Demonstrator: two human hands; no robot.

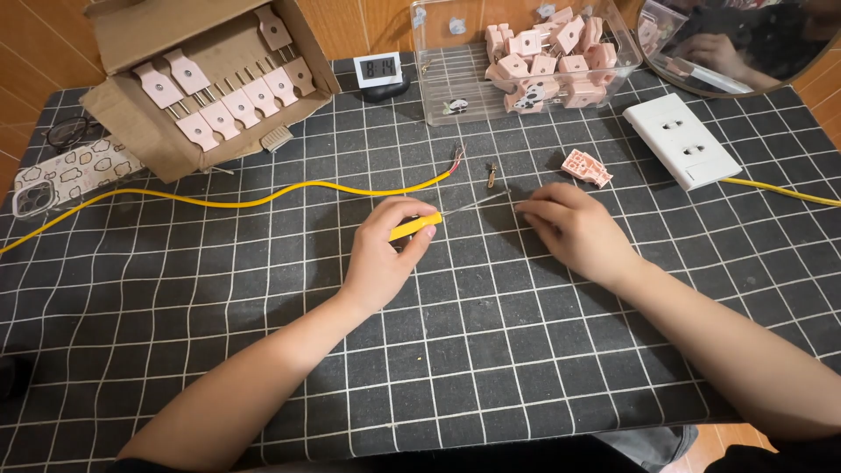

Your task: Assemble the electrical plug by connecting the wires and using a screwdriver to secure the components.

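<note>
Two bare hands meet over the middle of the black grid-patterned mat (263,350). Fingers of the left hand (385,250) are curled shut around the yellow handle of a small screwdriver (419,226), whose thin metal shaft runs up and to the right across the mat toward the other hand. The right hand (574,229) lies palm down with fingers loosely bent, fingertips at or just beside the shaft's tip; whether they pinch anything I cannot tell. As a judgement, the screwdriver is light and rigid, its plastic handle the sure place to grip, while the slim shaft would slip and roll between fingers.

Just above the hands lie a small screw (491,176) and the stripped end of a yellow cable (263,200), which trails left across the mat. A pink plug part (586,167) sits near the right hand, with a white socket strip (681,140) beyond it. Farther back stand a clear bin of pink plug shells (543,61), a small digital clock (378,69) and a cardboard box of plug pieces with prongs (219,88).
</note>
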